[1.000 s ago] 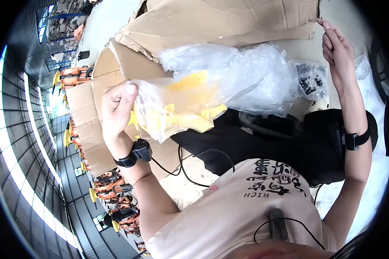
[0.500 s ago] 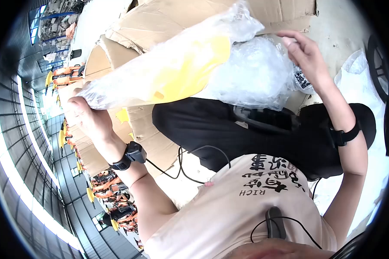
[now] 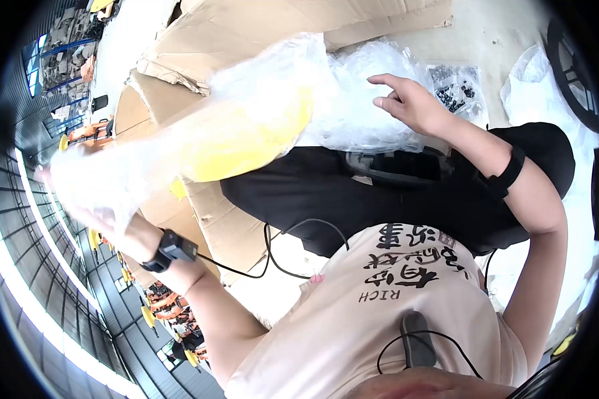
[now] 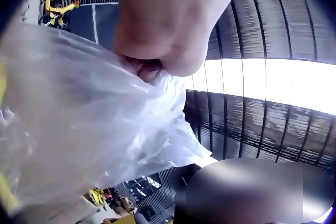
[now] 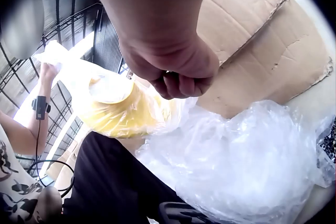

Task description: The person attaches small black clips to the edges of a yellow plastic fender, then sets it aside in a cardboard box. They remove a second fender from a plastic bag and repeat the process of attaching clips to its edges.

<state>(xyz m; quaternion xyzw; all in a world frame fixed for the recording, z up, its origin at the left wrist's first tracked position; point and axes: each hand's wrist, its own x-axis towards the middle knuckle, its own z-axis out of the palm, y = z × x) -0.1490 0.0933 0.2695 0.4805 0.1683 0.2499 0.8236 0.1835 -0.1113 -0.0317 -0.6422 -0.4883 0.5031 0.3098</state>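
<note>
A clear plastic bag (image 3: 153, 156) with a yellow object (image 3: 246, 143) inside stretches across the upper left of the head view. My left hand (image 3: 103, 213), blurred and partly covered by plastic, grips its left end; in the left wrist view, the fingers of my left hand (image 4: 152, 35) curl into the bag's gathered edge (image 4: 163, 103). To the right of the bag, my right hand (image 3: 412, 106) hangs above crumpled clear plastic (image 3: 373, 86), index finger extended and thumb apart, with nothing visible in it. The right wrist view shows my right hand (image 5: 173, 71) from behind, its lower fingers bent.
Flattened cardboard (image 3: 239, 33) lies beyond the plastic, with more cardboard (image 3: 213, 213) at left. A bag of small black parts (image 3: 456, 90) is right of the plastic. Black-clad legs (image 3: 279, 193) are below, a black wheel (image 3: 569, 73) stands far right, and a cable (image 3: 267, 253) loops near my left forearm.
My left hand has moved left and slightly down, drawing the bag with the yellow object out leftward. My right hand has come left and down from the upper right, over the crumpled plastic.
</note>
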